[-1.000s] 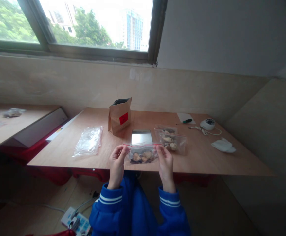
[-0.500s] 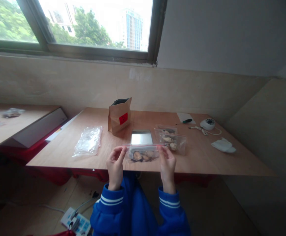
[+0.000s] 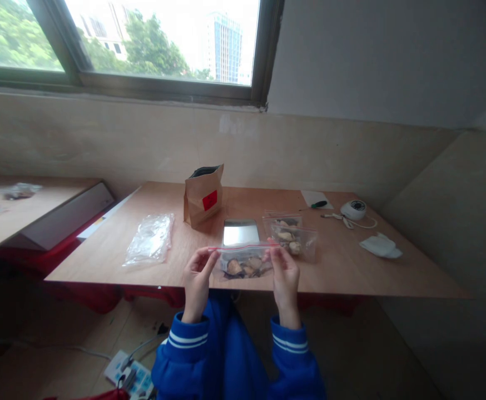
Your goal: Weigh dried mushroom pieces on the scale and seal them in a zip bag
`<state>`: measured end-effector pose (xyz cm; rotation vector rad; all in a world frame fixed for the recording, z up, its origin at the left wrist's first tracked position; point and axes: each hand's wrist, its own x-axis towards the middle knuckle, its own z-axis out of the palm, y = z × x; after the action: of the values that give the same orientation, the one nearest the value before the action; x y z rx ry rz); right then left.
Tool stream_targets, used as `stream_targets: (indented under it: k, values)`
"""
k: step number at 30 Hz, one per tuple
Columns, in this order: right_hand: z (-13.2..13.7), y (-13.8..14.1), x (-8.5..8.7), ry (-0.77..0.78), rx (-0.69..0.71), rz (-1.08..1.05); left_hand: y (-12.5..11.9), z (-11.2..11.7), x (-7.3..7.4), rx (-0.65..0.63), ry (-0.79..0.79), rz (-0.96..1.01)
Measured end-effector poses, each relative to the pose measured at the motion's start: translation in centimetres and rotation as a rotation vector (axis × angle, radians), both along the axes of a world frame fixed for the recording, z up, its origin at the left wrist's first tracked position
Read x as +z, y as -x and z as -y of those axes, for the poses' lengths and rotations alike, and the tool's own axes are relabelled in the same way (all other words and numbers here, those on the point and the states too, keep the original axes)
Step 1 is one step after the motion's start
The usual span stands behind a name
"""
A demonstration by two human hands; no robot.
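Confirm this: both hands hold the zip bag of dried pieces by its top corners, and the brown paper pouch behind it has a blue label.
Not quite. In the head view the left hand and right hand do hold the zip bag by its top corners, but the brown paper pouch has a red label, not blue.

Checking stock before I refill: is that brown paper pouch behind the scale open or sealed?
Open. The brown paper pouch stands upright, its top spread, showing a dark lining.

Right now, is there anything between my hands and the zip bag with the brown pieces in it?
Nothing visible. The left hand and the right hand each pinch an end of the zip bag at its red seal strip, held at the near table edge, in front of the metal tray.
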<state>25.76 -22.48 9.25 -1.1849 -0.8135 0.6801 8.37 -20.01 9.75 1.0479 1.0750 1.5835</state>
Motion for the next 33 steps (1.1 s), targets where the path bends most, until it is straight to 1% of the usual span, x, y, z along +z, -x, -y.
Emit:
stream_targets:
  k: [5,9,13,16,21,24,27,29,33]
  values:
    - [-0.1,-0.2,-0.4,0.053,0.066,0.063,0.1,0.0,0.0,-0.018,-0.004,-0.020]
    - [-0.1,-0.2,-0.3,0.080,0.086,0.059,0.3,0.1,0.1,-0.031,-0.009,-0.056]
    - [0.1,-0.3,0.2,0.058,0.114,0.062,0.3,0.2,0.5,-0.011,-0.008,-0.095]
    - [0.2,-0.4,0.7,0.044,0.165,0.088,0.4,0.4,0.7,0.019,-0.013,-0.135]
    - [0.5,-0.3,1.3,0.010,0.205,0.140,0.6,0.3,0.4,0.034,-0.020,-0.145]
    - [0.5,-0.2,1.2,0.009,0.178,0.142,0.7,0.2,0.3,-0.015,-0.031,-0.128]
    - [0.4,-0.1,0.8,0.025,0.126,0.097,0.8,0.3,0.4,-0.123,-0.040,-0.133]
    - [0.3,-0.1,0.4,0.034,0.113,0.060,0.8,0.3,0.5,-0.171,-0.063,-0.151]
    - [0.2,-0.3,-0.1,0.029,0.148,-0.019,0.8,0.2,0.5,-0.145,-0.111,-0.201]
